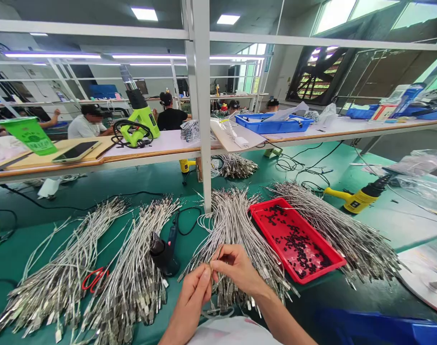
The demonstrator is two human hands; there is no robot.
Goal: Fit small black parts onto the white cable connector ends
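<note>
My left hand (196, 292) and my right hand (236, 268) meet in front of me, fingertips pinched together around the thin end of a white cable (218, 315). A loop of this cable hangs below them at my lap; the exact tip is mostly hidden by the fingers. Just beyond my hands lies a thick bundle of white cables (227, 225) with metal plugs at the near end. To its right is a red tray (264, 235) with many small black parts (300, 249) scattered in it.
More cable bundles lie on the left (132, 268) and right (333, 225). A black heat gun (164, 254) and red-handled scissors (95, 279) sit among the left ones. A yellow heat gun (362, 199) lies at right. A shelf (168, 152) with a post (204, 120) spans ahead; people work beyond.
</note>
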